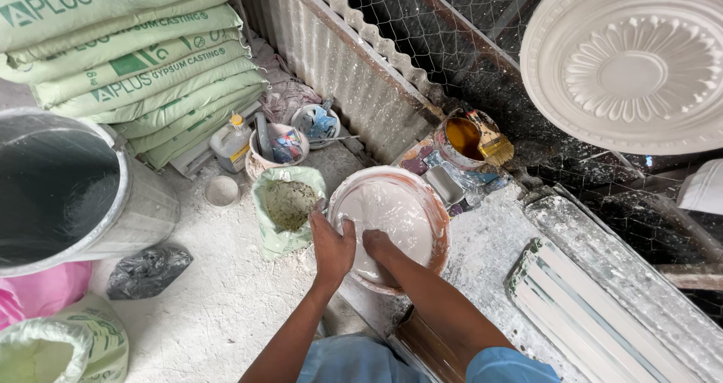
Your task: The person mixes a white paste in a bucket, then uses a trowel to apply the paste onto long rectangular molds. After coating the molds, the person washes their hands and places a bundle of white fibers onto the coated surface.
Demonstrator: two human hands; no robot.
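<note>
A round basin [422,195] filled with white plaster mix is seen from above at the edge of a powder-dusted workbench [489,255], with both bare hands at work on it. The left hand [332,246] is laid flat over the basin's near-left rim, fingers spread and gripping nothing. The right hand [379,245] is plunged into the wet white mix near the basin's front; whether its fingers are spread or curled cannot be told, as they are sunk in the plaster. Just left of the basin, an open green sack [286,210] of greyish powder is stood on the floor. Behind the basin, a tin of amber liquid [461,138] is set with a paintbrush [493,146] resting across its rim. Pale green sacks [135,59] are stacked at upper left, beside a large grey drum [68,187]. A white ornamental ceiling rose [633,63] is shown at upper right, and white moulding strips [580,308] are laid at lower right.
</note>
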